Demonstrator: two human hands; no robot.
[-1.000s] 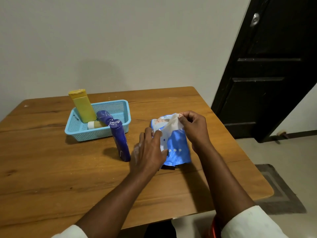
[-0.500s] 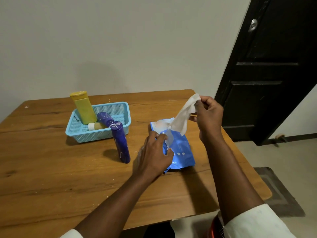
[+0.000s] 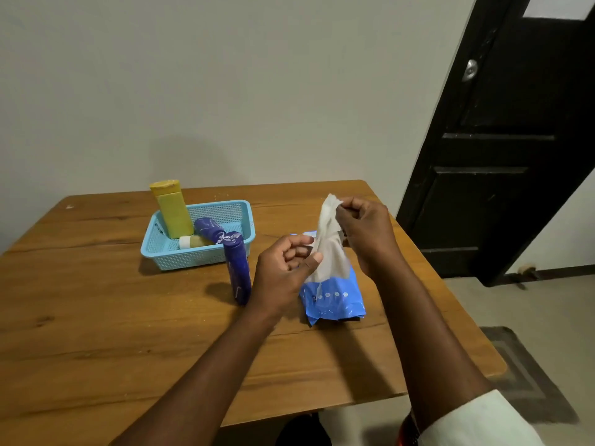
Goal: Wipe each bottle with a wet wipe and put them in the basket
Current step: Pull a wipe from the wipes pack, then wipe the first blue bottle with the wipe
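A white wet wipe (image 3: 328, 239) hangs above the blue wipes pack (image 3: 335, 300) lying on the table. My right hand (image 3: 367, 233) pinches the wipe's top edge. My left hand (image 3: 286, 268) is raised off the pack and pinches the wipe lower down, between thumb and fingers. A dark blue bottle (image 3: 238, 268) stands on the table just left of my left hand. The light blue basket (image 3: 180, 255) behind it holds an upright yellow bottle (image 3: 172, 209), a lying blue bottle (image 3: 207, 228) and a small bottle with a white cap (image 3: 193, 242).
The wooden table (image 3: 96, 333) ends near my body and on the right. A black door (image 3: 508, 140) stands at the right, with a grey mat (image 3: 521, 375) on the floor beside the table.
My right hand has drawn the wipe free of the pack. My left hand has lifted off the pack and taken hold of the wipe's lower part.
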